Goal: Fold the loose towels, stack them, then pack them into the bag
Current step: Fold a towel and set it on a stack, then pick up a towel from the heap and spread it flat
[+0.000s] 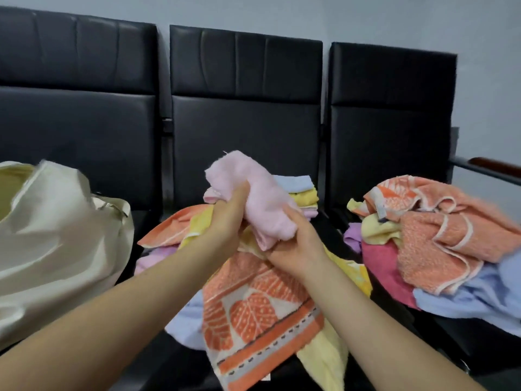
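Three black padded leather-look seats (245,119) stand in a row against a pale grey wall, seen from the head camera. Over the middle seat both hands clutch a soft pale pink terry towel (253,198), bunched and crumpled, raised above the cloth below. The left hand (228,218) has its fingers curled tight round the towel's left side; the right hand (296,244) grips its lower end from beneath, thumb pressed on the fabric — neither hand is slack. Under them lies an orange-and-cream leaf-patterned towel (253,314) spread over yellow and pale blue ones. Behind sits a small folded stack of blue, yellow and pink towels (303,193). On the right seat — a loose heap of orange, yellow, pink and blue towels (439,238). A cream fabric bag (56,238) slumps on the left seat.
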The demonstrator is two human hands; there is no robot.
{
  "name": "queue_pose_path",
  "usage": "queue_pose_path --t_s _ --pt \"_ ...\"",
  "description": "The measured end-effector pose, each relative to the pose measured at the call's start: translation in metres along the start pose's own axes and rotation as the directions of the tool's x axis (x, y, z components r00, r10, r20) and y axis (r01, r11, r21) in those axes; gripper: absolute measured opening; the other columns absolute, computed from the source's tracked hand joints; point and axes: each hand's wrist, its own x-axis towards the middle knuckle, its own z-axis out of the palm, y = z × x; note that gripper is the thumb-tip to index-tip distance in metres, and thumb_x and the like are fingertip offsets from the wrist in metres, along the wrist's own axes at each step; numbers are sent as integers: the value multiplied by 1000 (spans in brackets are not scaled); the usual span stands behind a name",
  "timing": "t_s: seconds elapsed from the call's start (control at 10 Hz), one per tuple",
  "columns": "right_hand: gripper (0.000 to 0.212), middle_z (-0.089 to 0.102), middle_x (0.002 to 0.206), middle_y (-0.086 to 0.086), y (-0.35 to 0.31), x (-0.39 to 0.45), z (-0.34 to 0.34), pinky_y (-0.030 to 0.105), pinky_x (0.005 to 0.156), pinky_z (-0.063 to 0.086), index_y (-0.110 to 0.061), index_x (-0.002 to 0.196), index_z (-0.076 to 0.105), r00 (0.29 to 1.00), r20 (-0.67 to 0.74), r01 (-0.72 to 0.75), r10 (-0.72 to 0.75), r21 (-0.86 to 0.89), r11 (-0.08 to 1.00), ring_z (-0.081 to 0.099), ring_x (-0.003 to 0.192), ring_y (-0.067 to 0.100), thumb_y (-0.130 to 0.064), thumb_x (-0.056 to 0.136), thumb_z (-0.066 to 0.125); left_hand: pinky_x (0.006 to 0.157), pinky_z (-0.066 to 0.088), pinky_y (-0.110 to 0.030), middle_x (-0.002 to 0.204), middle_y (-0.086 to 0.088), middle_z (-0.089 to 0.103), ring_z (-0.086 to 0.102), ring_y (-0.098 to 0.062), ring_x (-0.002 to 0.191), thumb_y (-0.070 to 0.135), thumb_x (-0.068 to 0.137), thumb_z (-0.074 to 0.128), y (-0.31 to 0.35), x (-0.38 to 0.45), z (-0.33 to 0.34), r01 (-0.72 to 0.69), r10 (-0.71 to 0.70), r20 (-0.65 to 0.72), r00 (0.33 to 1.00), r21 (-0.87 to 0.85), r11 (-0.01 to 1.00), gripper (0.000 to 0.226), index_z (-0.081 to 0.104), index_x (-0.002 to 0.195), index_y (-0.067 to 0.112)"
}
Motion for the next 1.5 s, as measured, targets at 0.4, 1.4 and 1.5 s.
queue_pose_path --t_s 0.4,1.4,1.5 --pt "56 61 123 7 -157 168 -8 33 78 57 -13 142 43 786 -64 447 -615 -627 638 63 101 21 -15 88 57 89 34 -21 152 -3 34 41 -14 127 17 96 51 -44 173 3 -200 296 40 954 820 536 62 26 152 28" --pt "32 56 100 0 -33 9 -18 30 74 37 -15 112 63 868 124 80 -481 -991 -110 58 104 28 -39 97 48 67 56 -30 80 -14 66 64 -26 68 37 98 44 5 -54 -59 384 -242 -317 917 868 316 42 64 85 2" --pt "30 59 111 -3 -38 -12 3 31 93 44 -16 116 60 936 110 170 -334 -973 158 56 104 20 -35 97 46 83 56 -35 92 -9 61 61 -25 85 40 97 48 8 -59 -49 477 -358 -336 871 752 455 33 59 99 10"
